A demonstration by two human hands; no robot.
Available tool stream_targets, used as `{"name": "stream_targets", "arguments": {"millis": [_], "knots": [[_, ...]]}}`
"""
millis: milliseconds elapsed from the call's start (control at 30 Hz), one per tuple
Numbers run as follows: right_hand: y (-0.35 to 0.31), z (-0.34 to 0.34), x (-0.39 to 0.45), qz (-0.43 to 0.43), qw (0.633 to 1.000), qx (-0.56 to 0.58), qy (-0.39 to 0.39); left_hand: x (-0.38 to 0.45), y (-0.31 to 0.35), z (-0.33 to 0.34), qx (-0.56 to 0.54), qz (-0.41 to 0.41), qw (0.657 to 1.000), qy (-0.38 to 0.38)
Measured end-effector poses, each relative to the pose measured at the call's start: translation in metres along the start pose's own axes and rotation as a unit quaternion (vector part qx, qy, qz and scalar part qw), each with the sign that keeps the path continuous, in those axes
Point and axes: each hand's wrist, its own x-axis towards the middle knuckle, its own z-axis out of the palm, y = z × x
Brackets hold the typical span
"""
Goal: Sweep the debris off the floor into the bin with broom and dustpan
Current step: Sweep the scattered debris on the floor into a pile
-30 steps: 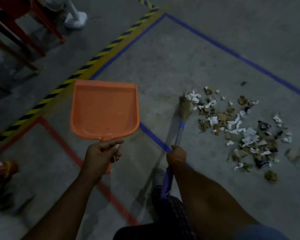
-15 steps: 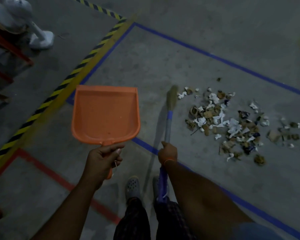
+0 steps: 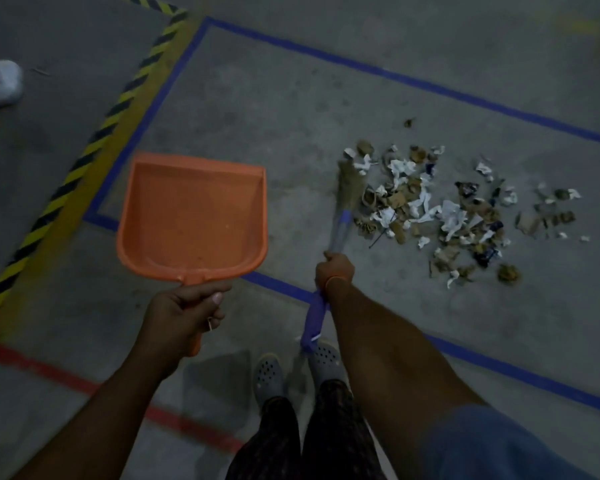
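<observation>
Orange dustpan [image 3: 192, 216] in left grip [image 3: 184, 311] — debris [image 3: 426, 206] beyond right grip [image 3: 334, 270].

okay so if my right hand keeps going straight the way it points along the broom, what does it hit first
Most likely the scattered pile of torn paper and brown scraps: the right hand points along the purple-handled straw broom, whose bristles already sit at the pile's near edge. Depth is unclear.

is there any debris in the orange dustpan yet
No, the dustpan, held up by the left hand, shows only bare orange plastic, while the debris lies on the floor by the broom.
</observation>
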Motion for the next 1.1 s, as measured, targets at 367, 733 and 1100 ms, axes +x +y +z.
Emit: {"name": "stream_targets", "arguments": {"millis": [367,733,1100], "knots": [[0.033,-0.083,0.045,0.072,0.991,0.028,0.104,0.032,0.020,0.042,-0.011,0.000,0.995,-0.096],[0.084,-0.114,-0.037,0.002,0.993,-0.059,0.104,0.019,0.028,0.071,0.034,0.017,0.984,-0.173],[0.132,-0.062,-0.113,0.001,0.997,-0.077,-0.025,-0.002,0.040,0.090,0.041,0.018,0.977,-0.209]]}}
